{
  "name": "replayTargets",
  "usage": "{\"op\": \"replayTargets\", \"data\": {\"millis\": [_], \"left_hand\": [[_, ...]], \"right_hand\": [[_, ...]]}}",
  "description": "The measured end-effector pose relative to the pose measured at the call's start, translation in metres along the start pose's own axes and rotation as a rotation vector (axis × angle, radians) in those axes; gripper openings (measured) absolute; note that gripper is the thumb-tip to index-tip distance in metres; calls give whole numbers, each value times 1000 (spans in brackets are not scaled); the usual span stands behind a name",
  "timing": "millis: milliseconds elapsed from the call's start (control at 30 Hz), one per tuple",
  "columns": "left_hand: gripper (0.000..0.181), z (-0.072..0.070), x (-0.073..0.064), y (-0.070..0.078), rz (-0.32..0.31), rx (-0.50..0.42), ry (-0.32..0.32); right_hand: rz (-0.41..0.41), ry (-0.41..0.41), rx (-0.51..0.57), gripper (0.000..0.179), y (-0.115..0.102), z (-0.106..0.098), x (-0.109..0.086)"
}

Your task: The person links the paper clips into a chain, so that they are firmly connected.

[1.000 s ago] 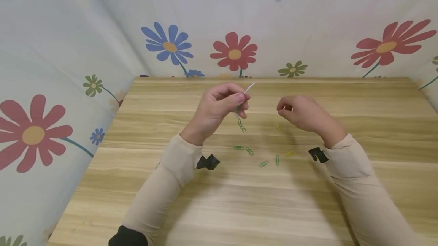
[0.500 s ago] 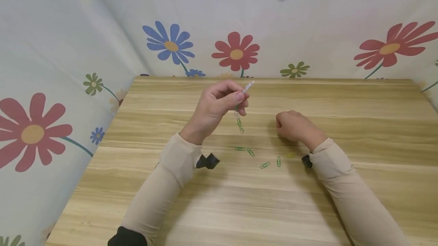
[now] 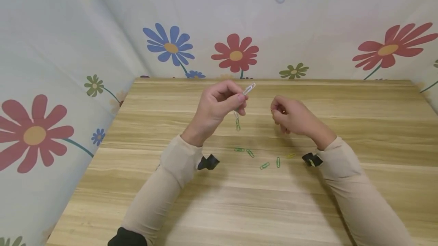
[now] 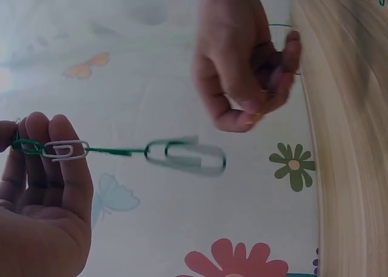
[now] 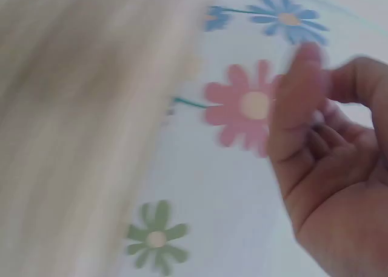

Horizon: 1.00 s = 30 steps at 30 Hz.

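My left hand (image 3: 215,107) pinches a chain of linked paper clips between thumb and forefinger. A white paper clip (image 3: 250,88) juts up past its fingertips, and green clips (image 3: 238,125) dangle below. The left wrist view shows a white clip (image 4: 68,149) across the fingers, with blurred green clips (image 4: 215,168) hanging from it. To the right, my right hand (image 3: 294,116) is raised over the table with thumb and forefinger together on a yellow paper clip (image 4: 257,117), of which only a sliver shows. In the right wrist view the fingertips are blurred.
Several green paper clips (image 3: 264,165) lie loose on the wooden table (image 3: 239,208) in front of the hands. One yellow clip (image 3: 291,156) lies by the right wrist. A flower-patterned cloth (image 3: 321,18) hangs behind the table's far edge.
My right hand went down to the table, picked up the farther yellow paper clip and rose again, slightly to the left. The left hand stays put; its white clip now shows more face-on.
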<state>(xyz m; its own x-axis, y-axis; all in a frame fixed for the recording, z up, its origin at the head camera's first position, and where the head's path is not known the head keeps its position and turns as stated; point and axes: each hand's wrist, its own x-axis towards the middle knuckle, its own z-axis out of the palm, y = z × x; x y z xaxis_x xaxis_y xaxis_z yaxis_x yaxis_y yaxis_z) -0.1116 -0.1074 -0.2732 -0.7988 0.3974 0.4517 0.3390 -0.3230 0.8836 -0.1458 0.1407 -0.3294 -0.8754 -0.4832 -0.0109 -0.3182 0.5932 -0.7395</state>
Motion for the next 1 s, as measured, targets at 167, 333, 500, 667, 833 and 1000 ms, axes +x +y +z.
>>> {"op": "replayTargets", "data": {"millis": [167, 333, 500, 667, 833, 1000], "left_hand": [[10, 3, 0, -2, -4, 58, -5], [7, 4, 0, -3, -25, 124, -3], [9, 5, 0, -6, -27, 130, -1], [10, 4, 1, -6, -42, 132, 8], [12, 3, 1, -4, -58, 152, 17], [13, 2, 2, -2, -66, 151, 19]], "right_hand": [[-60, 127, 195, 11, -30, -13, -15], [-234, 233, 294, 14, -48, -15, -25], [-293, 274, 329, 15, -60, -18, -33], [-255, 233, 265, 14, -57, -17, -30], [-115, 48, 108, 15, -42, -10, -17], [-113, -75, 25, 18, -33, -5, -12]]}}
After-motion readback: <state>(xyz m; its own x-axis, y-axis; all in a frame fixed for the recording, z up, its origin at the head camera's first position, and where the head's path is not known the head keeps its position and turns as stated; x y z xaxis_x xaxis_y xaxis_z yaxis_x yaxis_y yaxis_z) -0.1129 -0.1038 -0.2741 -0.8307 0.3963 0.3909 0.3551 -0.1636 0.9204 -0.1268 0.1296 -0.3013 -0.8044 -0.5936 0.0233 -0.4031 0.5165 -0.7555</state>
